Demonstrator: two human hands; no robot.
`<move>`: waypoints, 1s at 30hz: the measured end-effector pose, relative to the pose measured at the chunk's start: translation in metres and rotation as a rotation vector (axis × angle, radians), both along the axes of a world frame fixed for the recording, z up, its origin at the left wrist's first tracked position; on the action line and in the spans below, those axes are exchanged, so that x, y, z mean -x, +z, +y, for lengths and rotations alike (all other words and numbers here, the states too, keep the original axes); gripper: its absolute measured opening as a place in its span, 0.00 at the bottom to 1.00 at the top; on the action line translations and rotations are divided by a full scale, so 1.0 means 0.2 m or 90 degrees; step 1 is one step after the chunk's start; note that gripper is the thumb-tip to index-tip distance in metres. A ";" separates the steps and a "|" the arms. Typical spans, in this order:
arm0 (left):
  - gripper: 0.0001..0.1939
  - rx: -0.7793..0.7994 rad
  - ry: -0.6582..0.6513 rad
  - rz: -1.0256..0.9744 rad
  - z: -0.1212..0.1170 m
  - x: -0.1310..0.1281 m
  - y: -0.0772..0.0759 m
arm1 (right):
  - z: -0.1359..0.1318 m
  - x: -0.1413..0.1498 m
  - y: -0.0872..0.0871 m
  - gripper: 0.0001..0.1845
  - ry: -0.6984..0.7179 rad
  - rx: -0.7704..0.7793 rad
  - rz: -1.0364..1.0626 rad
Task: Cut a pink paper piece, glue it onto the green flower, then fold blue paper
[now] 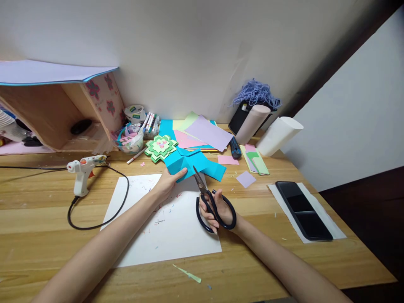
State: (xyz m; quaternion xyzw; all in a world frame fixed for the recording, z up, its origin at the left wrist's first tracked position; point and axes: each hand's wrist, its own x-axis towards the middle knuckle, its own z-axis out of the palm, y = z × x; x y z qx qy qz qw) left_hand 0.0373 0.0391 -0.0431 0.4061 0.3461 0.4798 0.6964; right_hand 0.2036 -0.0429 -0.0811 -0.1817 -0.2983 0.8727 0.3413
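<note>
My left hand (168, 181) pinches the lower left part of a creased piece of blue paper (197, 160), the thumb lying on top. My right hand (219, 210) has its fingers in the black handles of a pair of scissors (201, 184). The scissor tips point up and left and meet the lower edge of the blue paper; whether they cut into it I cannot tell. Under both hands lies a white sheet (167, 231) with colored marks. A layered green paper flower (161, 148) with a pink center rests just left of the blue paper.
A hot glue gun (82, 172) with a looping black cord stands at left. Behind are a bowl of paper scraps (130, 141), markers (150, 123) and stacked colored paper (205, 132). To the right are a utility knife (235, 148), paper rolls (279, 135) and a phone (303, 210).
</note>
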 end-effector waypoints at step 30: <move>0.22 0.009 -0.030 0.005 -0.01 -0.01 0.00 | 0.01 0.01 0.01 0.35 0.028 0.014 0.024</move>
